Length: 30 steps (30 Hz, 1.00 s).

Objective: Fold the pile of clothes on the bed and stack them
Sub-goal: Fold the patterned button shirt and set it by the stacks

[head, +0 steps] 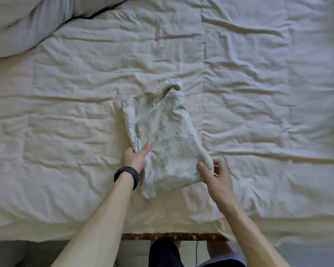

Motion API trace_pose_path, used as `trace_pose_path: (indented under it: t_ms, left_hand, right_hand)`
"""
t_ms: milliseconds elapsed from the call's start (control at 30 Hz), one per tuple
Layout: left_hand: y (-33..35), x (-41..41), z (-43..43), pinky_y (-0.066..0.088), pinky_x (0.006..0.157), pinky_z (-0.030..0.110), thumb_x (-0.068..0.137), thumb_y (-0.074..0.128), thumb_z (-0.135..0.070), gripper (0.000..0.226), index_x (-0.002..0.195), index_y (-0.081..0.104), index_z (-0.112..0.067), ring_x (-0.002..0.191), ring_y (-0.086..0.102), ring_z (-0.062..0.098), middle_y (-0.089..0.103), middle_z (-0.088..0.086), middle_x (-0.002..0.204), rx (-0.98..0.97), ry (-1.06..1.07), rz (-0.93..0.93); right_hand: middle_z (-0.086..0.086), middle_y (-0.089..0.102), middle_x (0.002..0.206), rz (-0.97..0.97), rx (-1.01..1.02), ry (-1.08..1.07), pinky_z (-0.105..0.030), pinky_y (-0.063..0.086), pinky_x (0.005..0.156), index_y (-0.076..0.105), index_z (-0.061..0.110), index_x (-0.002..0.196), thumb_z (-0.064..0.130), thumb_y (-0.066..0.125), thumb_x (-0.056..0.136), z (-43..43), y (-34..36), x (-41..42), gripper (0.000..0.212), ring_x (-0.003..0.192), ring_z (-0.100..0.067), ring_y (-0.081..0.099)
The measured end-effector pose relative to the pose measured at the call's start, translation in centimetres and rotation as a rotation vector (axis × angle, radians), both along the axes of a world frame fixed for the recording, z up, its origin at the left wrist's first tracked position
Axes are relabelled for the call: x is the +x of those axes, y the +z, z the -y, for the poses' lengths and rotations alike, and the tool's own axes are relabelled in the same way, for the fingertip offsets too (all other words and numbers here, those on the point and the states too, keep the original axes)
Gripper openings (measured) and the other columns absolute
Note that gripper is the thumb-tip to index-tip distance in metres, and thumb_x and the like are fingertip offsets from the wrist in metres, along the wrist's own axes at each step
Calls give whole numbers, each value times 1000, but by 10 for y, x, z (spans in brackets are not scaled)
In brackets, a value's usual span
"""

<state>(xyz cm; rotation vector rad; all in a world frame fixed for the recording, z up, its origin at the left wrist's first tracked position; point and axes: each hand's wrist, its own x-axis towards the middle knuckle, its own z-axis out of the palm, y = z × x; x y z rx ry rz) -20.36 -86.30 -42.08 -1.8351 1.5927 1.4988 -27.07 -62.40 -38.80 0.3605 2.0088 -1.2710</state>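
A pale patterned garment [162, 135] lies partly folded on the white bed cover [66, 132], near the front edge. Its gathered cuff points to the far side. My left hand [134, 158], with a black band on the wrist, grips the garment's left edge, thumb on top. My right hand [214, 174] pinches the lower right corner of the same garment between thumb and fingers. No other clothes show in view.
A grey pillow or rolled duvet [23, 22] lies at the far left corner. The bed's front edge [172, 237] shows a dark patterned strip, with the floor and my legs below it. Wrinkled cover spreads to both sides.
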Motion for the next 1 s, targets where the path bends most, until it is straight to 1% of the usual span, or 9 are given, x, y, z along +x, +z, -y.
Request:
trace_pose_path:
  t_ms: [133,300,367,433,567,700,767,867,1000]
  left_hand:
    - [24,7,-95,36,112,45,83,71,-62,101,153,29,-3,141,40,31,38,12,157,178,177,-23]
    - [37,6,-204,48,105,47,81,76,-56,89,148,38,-10,130,51,28,45,8,150,510,233,47]
    - [37,-2,-212,47,101,45,83,78,-45,78,139,37,-11,126,50,30,42,12,147,378,283,92]
    - [40,-18,-199,42,97,42,82,78,-40,68,127,34,-15,124,44,35,35,16,143,-44,288,136]
    - [41,-80,-138,36,109,44,77,80,-48,83,140,37,-16,135,36,33,35,12,147,-547,-135,-122]
    - [15,-156,-77,42,102,38,75,80,-58,97,149,29,-23,126,49,27,44,8,145,-200,-533,-140]
    - [3,-177,-61,48,96,38,75,84,-51,81,137,46,-17,116,56,24,52,8,142,-55,-639,-35]
    - [-14,-181,-59,47,74,29,76,85,-42,50,113,66,-15,95,62,19,65,6,126,-41,-772,34]
    - [-21,-170,-70,44,71,29,86,75,-42,21,91,62,-26,92,62,22,67,-6,94,-217,-886,-65]
  right_hand:
    - [-1,68,105,-116,-16,-233,-29,59,71,59,32,106,33,80,88,-50,6,-47,27,85,-10,71]
    - [-11,74,110,-88,27,-480,-20,59,73,68,14,107,28,83,85,-132,-4,-86,31,82,-10,71]
    - [-9,74,108,-63,38,-482,-19,59,75,69,9,110,29,84,83,-160,-10,-92,37,80,-7,70]
    - [-8,75,109,-2,-1,-458,-26,58,83,67,5,119,29,83,83,-176,-16,-89,46,86,-10,71]
    - [-6,76,112,126,-171,-473,-40,56,90,68,12,121,36,70,95,-182,-24,-78,36,98,-19,72]
    - [-7,74,108,54,-110,-454,-34,55,83,69,14,112,43,56,103,-181,-33,-76,33,96,-16,70]
    - [-1,72,98,-42,-34,-444,-23,52,73,68,13,102,44,58,102,-183,-38,-74,32,85,-5,67]
    - [9,66,82,-143,-7,-452,-20,48,67,64,16,87,44,59,101,-186,-42,-68,32,74,1,60]
    - [4,61,82,-185,1,-439,-34,44,73,65,17,89,51,55,99,-186,-42,-64,37,80,-8,54]
